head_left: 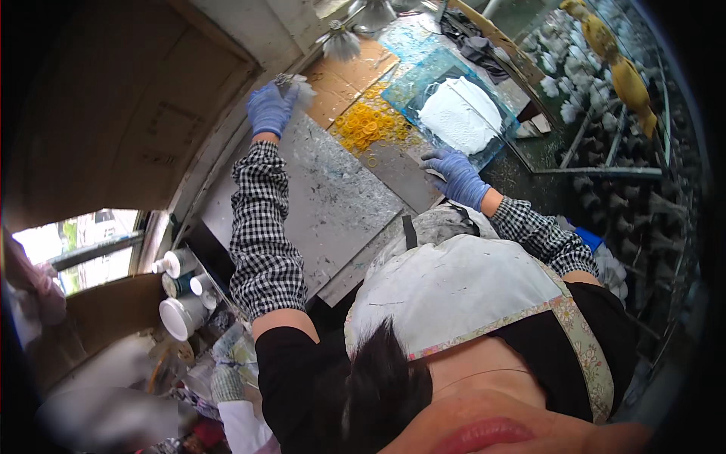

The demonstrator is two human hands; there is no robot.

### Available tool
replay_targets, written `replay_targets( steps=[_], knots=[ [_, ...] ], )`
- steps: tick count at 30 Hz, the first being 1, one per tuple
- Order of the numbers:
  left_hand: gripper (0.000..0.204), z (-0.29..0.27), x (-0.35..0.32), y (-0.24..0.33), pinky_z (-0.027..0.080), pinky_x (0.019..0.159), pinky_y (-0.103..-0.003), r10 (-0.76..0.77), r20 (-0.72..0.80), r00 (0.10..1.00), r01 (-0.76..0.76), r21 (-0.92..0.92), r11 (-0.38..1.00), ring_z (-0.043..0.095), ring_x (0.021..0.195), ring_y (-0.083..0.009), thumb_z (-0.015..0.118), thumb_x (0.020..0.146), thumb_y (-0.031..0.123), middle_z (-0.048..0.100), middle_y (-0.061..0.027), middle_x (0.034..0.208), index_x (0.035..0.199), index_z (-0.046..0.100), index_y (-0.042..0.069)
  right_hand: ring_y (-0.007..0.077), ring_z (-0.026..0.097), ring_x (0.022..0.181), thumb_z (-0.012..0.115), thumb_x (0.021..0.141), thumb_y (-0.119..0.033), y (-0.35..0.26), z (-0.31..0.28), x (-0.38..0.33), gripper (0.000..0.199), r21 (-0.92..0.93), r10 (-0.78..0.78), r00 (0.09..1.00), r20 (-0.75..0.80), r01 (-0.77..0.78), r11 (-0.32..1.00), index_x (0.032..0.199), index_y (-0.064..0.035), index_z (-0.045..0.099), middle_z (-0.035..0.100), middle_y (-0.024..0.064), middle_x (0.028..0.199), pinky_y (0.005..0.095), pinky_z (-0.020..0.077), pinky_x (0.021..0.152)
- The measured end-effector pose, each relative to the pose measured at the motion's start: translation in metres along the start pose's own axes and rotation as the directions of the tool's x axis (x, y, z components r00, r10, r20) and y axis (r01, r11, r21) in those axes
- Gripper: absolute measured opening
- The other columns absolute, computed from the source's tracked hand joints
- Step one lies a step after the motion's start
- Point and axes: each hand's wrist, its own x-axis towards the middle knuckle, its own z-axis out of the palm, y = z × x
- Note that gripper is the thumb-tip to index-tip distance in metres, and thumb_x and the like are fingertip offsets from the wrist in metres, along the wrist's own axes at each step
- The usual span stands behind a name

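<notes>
My left hand point(271, 110), in a blue glove, is closed at the far left edge of the work table. It grips a grey-white tuft point(304, 94), blurred at its loose end. My right hand point(458, 178), also blue-gloved, hovers or rests by the near edge of a blue tray point(408, 94); I cannot tell if it touches. Its fingers point left, a little apart, with nothing seen in them. In the tray lies a white powdery or pasty mass point(461, 113), a thin rod across it. Yellow rubber bands point(367, 125) are heaped between my hands.
A grey spattered board point(340, 189) covers the near table. Beyond the bands lies brown cardboard point(363, 72), with another pale tuft point(340, 44) at its far end. Racks of white tufts point(571, 64) and dark tufts point(612, 200) stand right. White tubs point(181, 316) sit lower left.
</notes>
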Motion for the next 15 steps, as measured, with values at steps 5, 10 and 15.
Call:
replay_targets(
  steps=[5,10,15],
  knots=[
    [0.067,0.008,0.006,-0.001,0.045,0.094,-0.047,0.075,-0.064,0.995,-0.079,-0.050,0.996,0.060,0.106,-0.0366,0.052,0.085,0.065,0.066,-0.0201,0.112,0.115,0.063,0.006,0.0319,0.057,0.105,0.069,0.080,-0.015,-0.002,0.003,-0.083,0.023,-0.004,0.383,0.918,-0.103,-0.385,0.923,0.103,-0.0104,0.068,0.063,0.0116,0.109,0.0423,0.0458,0.091],
    [0.073,0.019,-0.006,-0.015,0.045,0.093,-0.045,0.034,-0.081,0.996,-0.048,-0.185,0.981,0.060,0.105,-0.0363,0.057,0.085,0.064,0.064,-0.0205,0.113,0.126,0.057,0.004,0.0341,0.061,0.094,0.066,0.084,-0.021,0.012,-0.009,-0.099,0.022,0.073,0.523,0.829,-0.200,-0.519,0.851,0.102,-0.0081,0.068,0.065,0.0158,0.093,0.0422,0.0492,0.085],
    [0.068,0.004,-0.064,-0.001,0.040,0.099,-0.046,0.034,-0.482,0.875,-0.028,0.020,0.999,0.052,0.114,-0.0354,0.059,0.088,0.055,0.058,-0.0203,0.120,0.131,0.049,0.002,0.0334,0.064,0.093,0.064,0.087,-0.015,0.070,-0.039,-0.092,0.020,0.189,0.607,0.767,-0.209,-0.577,0.794,0.104,-0.0053,0.067,0.066,0.0167,0.097,0.0384,0.0509,0.084]
  ],
)
